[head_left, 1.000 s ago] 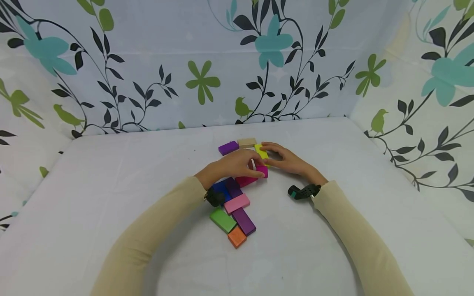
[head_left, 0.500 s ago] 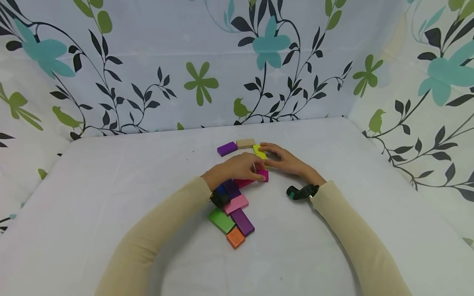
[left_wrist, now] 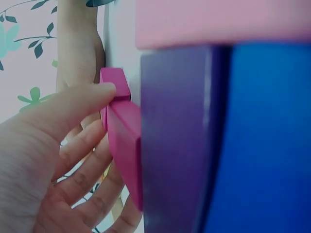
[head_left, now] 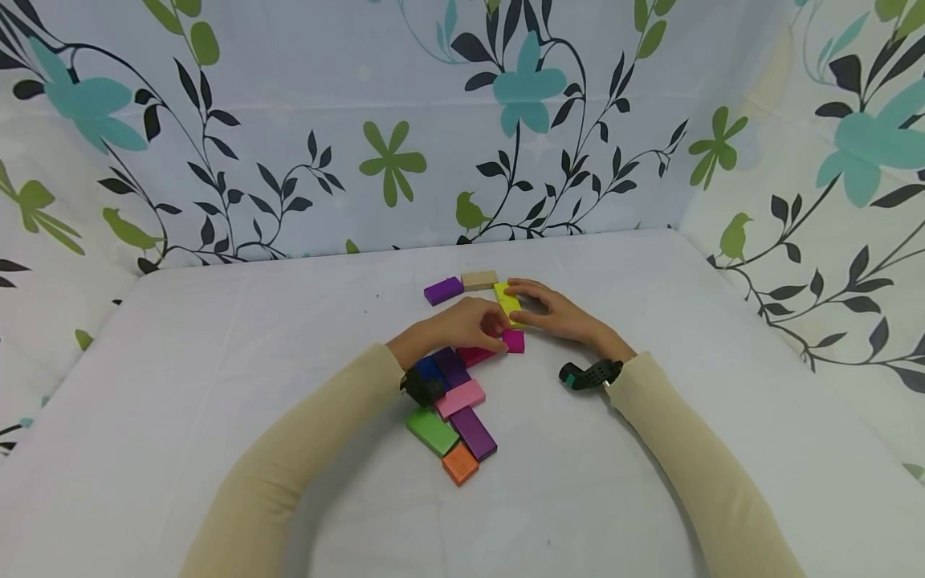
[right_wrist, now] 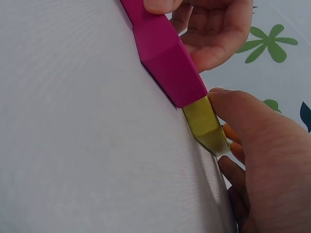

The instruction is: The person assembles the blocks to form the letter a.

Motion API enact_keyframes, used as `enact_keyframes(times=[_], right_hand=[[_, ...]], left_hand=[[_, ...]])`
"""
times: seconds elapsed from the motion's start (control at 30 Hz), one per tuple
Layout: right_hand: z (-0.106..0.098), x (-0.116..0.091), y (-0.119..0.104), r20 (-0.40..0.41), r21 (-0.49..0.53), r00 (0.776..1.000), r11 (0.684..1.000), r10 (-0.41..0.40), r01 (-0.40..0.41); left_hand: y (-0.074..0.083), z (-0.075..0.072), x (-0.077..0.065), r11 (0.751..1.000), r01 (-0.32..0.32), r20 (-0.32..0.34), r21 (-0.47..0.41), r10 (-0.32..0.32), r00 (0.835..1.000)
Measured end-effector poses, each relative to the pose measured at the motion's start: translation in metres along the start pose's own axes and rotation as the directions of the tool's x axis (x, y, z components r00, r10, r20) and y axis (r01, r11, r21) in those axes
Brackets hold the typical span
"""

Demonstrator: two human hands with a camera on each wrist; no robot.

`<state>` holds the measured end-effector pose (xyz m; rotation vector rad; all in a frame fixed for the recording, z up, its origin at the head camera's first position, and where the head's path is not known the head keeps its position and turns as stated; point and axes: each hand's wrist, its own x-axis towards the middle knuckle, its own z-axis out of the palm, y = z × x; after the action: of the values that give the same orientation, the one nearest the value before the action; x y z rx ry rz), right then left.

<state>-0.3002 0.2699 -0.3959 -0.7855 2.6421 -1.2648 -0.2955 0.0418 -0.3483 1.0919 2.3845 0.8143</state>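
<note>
Red block (head_left: 473, 356) part-hidden by left hand (head_left: 466, 324)

Cloth-screened workspace, floral curtain (head_left: 390, 164), white tabletop (head_left: 173, 369)

The yellow block (head_left: 507, 295) seems partly hidden.

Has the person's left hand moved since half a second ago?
Yes: in the head view, the left hand has drawn back slightly leftward, showing more of the small magenta block, which itself stays put.
</note>
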Motion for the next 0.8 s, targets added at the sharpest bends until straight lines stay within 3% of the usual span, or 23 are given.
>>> enact_keyframes(times=[0.8], right_hand=[[0.0022,0.0000,-0.0015,-0.001,0.027,1.000,1.000,-0.003,0.003]], left_hand=[[0.0041,0.0073,0.0032,0.997,0.078,-0.075,0.011,-0.077,0.994]])
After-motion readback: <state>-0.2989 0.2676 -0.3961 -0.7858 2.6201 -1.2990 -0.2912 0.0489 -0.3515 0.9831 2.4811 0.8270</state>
